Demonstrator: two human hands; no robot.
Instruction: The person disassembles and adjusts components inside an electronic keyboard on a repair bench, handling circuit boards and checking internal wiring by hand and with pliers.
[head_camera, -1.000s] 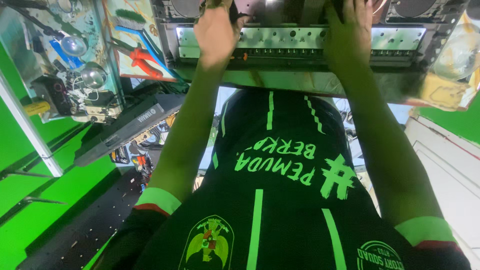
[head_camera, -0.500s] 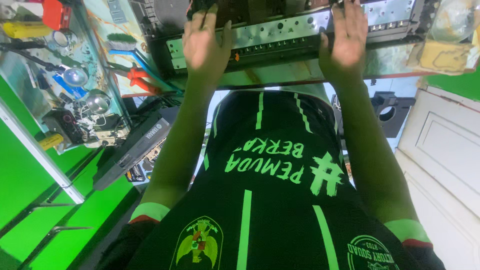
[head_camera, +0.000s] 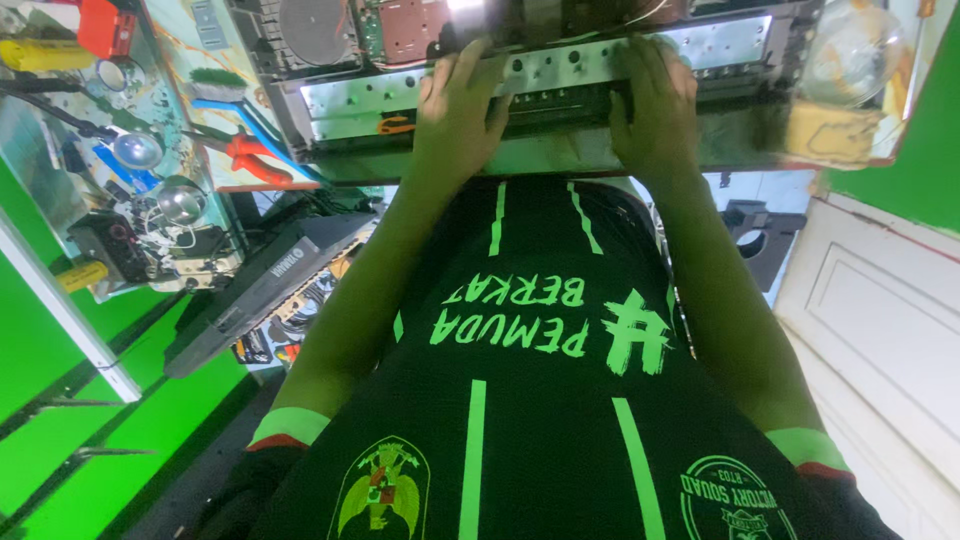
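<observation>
Item: opened electronic chassis (head_camera: 560, 80), metal front rail toward the person, lying at the near edge of the bench (head_camera: 420, 165).

Left hand (head_camera: 455, 115): flat on the rail, fingers (head_camera: 470, 70) spread, pinching nothing; apparently steadying the unit.

Right hand (head_camera: 655, 110): palm down on the rail, fingers (head_camera: 650, 65) slightly apart and curled over its top edge, as if bracing.

Adjacent: red-handled pliers (head_camera: 250, 160) and blue-handled brush (head_camera: 225, 105) left of the chassis, within reach; clear glass bulb (head_camera: 850, 50) at right; dark keyboard (head_camera: 265, 285) below the bench edge.
</observation>
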